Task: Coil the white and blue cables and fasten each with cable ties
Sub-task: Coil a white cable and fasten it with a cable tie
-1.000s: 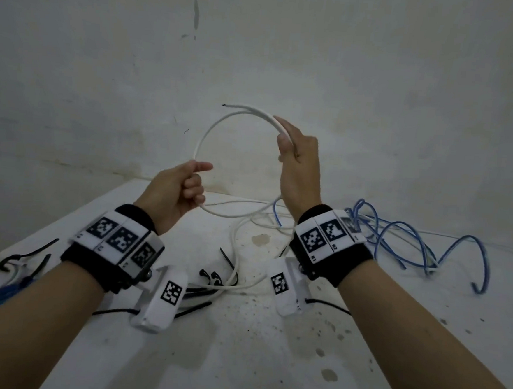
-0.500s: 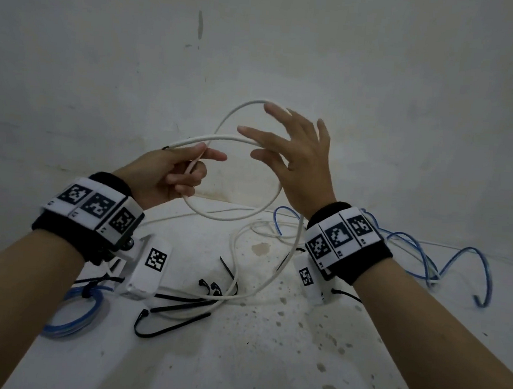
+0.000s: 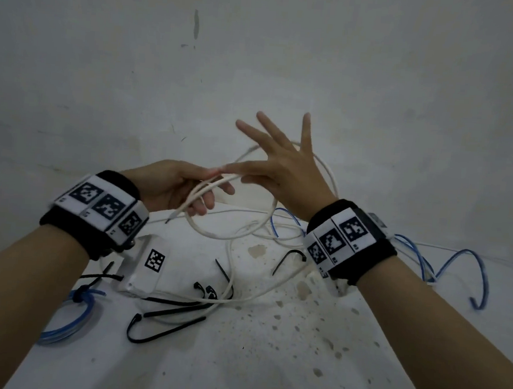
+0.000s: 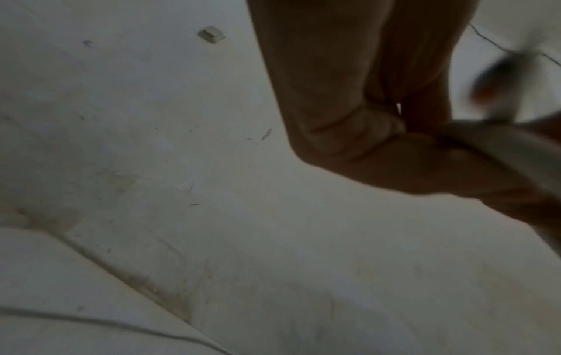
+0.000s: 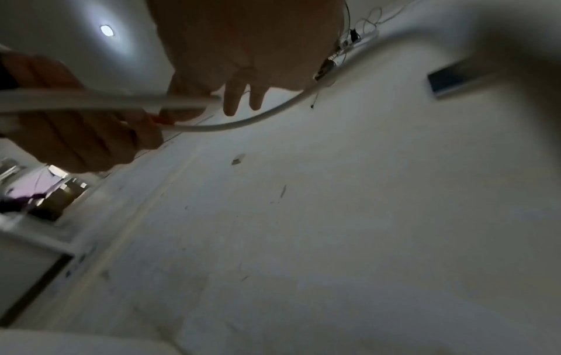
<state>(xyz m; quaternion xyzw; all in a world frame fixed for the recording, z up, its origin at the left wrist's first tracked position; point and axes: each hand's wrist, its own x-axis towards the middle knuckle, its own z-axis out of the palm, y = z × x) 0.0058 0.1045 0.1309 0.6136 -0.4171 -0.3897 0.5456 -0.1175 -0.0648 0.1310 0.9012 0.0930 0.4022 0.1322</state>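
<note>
A white cable forms loose loops in the air above the table; its tail trails down onto the table. My left hand grips the loops where the strands cross, and the cut end pokes out below the fingers. My right hand is just right of it with straight, spread fingers, one fingertip touching the strand by the left thumb. The right wrist view shows the white cable running under my right hand into my left hand. A loose blue cable lies at the right.
A coiled, tied blue cable lies at the table's near left. Several black cable ties are scattered at the centre, and another black tie lies beside my right wrist. A plain wall stands close behind.
My right hand let go of the loop's top and spread its fingers. The left hand rose and took the crossing strands; both hands came together, and the loop dropped lower.
</note>
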